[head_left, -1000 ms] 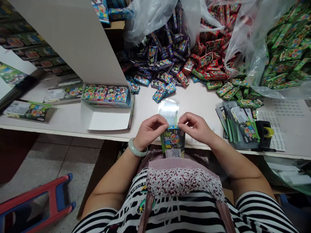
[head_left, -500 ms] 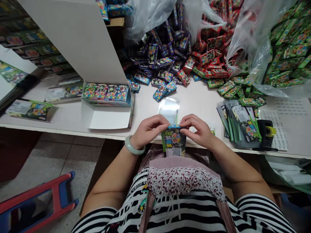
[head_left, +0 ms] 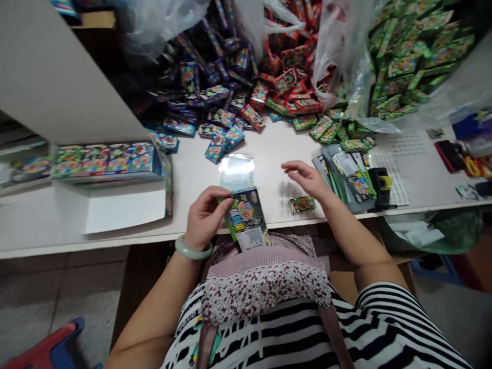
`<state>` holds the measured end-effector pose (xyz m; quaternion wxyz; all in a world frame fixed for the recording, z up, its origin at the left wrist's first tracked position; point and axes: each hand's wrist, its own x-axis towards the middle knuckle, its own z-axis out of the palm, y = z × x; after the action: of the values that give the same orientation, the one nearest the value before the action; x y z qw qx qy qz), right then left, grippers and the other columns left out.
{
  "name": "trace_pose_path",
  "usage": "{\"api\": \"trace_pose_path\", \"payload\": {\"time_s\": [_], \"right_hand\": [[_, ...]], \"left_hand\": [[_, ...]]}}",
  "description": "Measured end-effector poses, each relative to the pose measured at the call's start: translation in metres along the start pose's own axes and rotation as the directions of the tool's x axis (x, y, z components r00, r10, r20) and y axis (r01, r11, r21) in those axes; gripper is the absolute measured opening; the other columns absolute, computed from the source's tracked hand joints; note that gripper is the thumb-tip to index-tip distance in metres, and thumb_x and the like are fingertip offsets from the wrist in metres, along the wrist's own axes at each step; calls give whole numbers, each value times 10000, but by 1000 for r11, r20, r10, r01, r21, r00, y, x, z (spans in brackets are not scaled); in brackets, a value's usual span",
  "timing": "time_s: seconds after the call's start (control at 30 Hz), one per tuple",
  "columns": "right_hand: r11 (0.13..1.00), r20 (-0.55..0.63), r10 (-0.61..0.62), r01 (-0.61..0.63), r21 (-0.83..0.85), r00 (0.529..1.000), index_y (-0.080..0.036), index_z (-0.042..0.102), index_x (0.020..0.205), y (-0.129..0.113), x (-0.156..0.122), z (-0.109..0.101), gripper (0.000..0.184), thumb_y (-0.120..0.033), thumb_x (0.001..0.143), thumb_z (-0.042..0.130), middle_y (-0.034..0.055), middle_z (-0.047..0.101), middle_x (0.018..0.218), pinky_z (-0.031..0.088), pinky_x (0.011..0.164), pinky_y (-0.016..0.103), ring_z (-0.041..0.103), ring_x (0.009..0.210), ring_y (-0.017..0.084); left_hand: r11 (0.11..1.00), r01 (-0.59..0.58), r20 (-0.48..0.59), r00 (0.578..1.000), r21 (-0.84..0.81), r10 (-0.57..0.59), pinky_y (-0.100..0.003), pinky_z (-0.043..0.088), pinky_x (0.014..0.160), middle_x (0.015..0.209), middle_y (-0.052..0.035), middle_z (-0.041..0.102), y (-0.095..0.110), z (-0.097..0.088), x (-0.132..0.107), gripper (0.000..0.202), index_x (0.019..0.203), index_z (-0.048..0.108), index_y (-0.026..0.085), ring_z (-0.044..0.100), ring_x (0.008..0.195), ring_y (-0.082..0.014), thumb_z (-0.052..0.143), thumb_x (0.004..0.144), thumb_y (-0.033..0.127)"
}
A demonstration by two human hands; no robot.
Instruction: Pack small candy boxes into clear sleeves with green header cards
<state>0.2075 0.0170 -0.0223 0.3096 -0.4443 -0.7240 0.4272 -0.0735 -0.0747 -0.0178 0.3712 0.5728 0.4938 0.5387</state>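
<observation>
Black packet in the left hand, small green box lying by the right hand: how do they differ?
The packet is pinched by the left hand, while the small box lies on the table, ungrasped, near the right hand. The packet is clearly larger than the small box. The packet shows a pale label; none shows on the small box. Both carry colourful print with some green.
</observation>
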Motion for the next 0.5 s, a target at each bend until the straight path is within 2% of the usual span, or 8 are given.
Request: {"api": "trace_pose_path", "payload": {"time_s": [0.03,0.1,0.2,0.27,0.37,0.43,0.5], "right_hand": [[989,-86,94,-103,-107,992,-203,688,1042,12,0,-10,204,-269,892,568,70,667,1063,500,864,346,620,938,178],[927,-133,214,-244,-286,968,-177,722,971,30,-2,-21,170,-235,863,604,76,668,987,480,868,340,612,887,180],[870,-44,267,-261,-418,963,-165,733,956,37,-4,-15,167,-249,864,621,81,654,1006,454,863,318,596,881,171],[863,-41,270,-261,-433,962,-162,720,921,37,-5,-6,149,-240,867,604,72,641,984,438,840,308,579,867,163],[896,-28,288,-280,-344,957,-163,678,827,41,-8,-5,91,-218,829,605,40,617,898,421,807,291,553,834,149],[928,17,333,-325,-180,943,-163,643,795,43,-12,-13,90,-251,797,624,16,600,834,421,766,282,538,784,137],[931,46,365,-365,1,930,-168,608,781,35,-15,-22,144,-310,779,630,-6,576,767,420,720,279,516,723,127]], "left_hand": [[1000,19,-21,1000,12,-18,-285,506,751,885,-22,660,-3,0,0,123,909,673,207,621,844,-149,712,844,305],[999,45,-37,998,26,-44,-283,502,763,898,-18,663,-7,0,1,136,917,671,210,621,852,-148,717,836,309],[998,46,-40,998,30,-45,-277,499,763,901,-15,661,-10,4,2,142,921,668,214,618,851,-143,721,833,312],[998,45,-37,998,37,-44,-274,497,764,905,-15,660,-8,6,2,139,924,666,217,615,855,-141,723,834,306],[997,52,-26,998,52,-51,-286,503,782,917,-20,659,-6,7,3,144,930,661,217,616,876,-149,721,839,310],[997,51,-18,999,61,-50,-295,507,794,920,-22,654,-5,7,4,156,934,654,215,615,883,-154,720,841,322],[997,35,-6,999,62,-35,-299,505,803,918,-23,645,-4,10,4,160,934,644,213,610,884,-155,708,852,334]]}}
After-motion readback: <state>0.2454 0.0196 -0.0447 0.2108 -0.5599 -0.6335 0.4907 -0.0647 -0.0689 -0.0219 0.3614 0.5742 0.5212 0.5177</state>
